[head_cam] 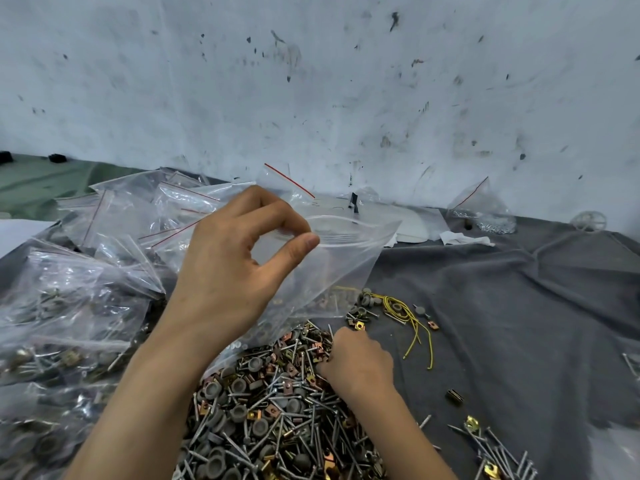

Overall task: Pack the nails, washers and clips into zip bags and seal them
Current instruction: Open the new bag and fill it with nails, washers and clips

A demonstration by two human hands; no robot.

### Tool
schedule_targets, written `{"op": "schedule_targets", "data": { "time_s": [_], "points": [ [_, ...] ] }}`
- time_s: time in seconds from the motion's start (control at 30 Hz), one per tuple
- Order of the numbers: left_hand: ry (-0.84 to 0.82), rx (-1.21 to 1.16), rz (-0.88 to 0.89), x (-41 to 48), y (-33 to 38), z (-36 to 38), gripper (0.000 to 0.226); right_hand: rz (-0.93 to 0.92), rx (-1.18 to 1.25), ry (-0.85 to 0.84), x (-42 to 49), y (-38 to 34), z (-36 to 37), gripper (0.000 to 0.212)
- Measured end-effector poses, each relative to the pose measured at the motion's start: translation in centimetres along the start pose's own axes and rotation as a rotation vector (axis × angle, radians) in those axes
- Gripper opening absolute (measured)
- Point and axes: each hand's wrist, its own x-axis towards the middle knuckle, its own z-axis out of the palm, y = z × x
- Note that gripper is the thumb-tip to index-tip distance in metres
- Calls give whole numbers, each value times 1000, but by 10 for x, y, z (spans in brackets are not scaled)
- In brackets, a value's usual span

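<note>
The left hand [239, 258] grasps an empty clear zip bag [339, 258] at centre frame. Thumb and forefinger pinch one lip of its mouth, so the opening gapes toward the upper right and the body hangs down over the pile of hardware [270, 420].

The right hand [360, 365] sits lower, right of centre. Its fingers are curled down into the pile and hidden behind the back of the hand, so I cannot tell whether it has caught anything.

The bag looks thin, limp and slick. It will likely sag shut unless the lip is kept pinched close to the zip ridge, and nail points could pierce the film if pieces are dropped in hard.

The nails [311, 403] are stiff, thin and tangled, probably easiest to lift as a small bunch by the shanks. The grey cup-shaped washers [239, 412] look light and a little grippy. The brass-coloured clips [360, 326] are small and sharp-edged, and best taken by pinching.

On room to move, filled bags [62, 323] crowd the left of the frame, with empty red-lined bags [156, 209] heaped above them, so that side is tight. Grey cloth [519, 306] covers the counter to the right and lies in soft folds that could snag or hide small pieces.

Yellow wire [415, 323] lies just beyond the right hand, and stray nails [495, 445] scatter toward the lower right. The scuffed wall [311, 81] closes off the far side across the upper frame.
</note>
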Motion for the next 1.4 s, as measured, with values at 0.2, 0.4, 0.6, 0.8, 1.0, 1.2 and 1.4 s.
{"op": "schedule_targets", "data": {
  "time_s": [0.2, 0.4, 0.6, 0.8, 1.0, 1.2, 1.4],
  "points": [
    [-1, 4, 3, 0, 0, 0, 10, -21, -36, -8, 3, 0, 5, 36],
    [-84, -5, -20, 0, 1, -4, 12, -177, 384, -19, -11, 3, -34, 15],
    [-230, -21, 42, 1, 4, -4, 7, -783, 1126, -163, -63, 19, -112, 7],
    [-272, -29, 32, -1, 5, -2, 13, -550, 1003, 582, -60, 19, -112, 15],
    [-297, -41, 55, -1, 6, -1, 12, -581, 648, 734, -48, 17, -105, 19],
    [-299, -16, 75, 0, 6, -1, 15, -606, 576, 633, -47, 21, -105, 21],
    [-205, -76, 16, -1, 5, -3, 13, -557, 622, 604, -41, 33, -106, 22]
  ]
}}
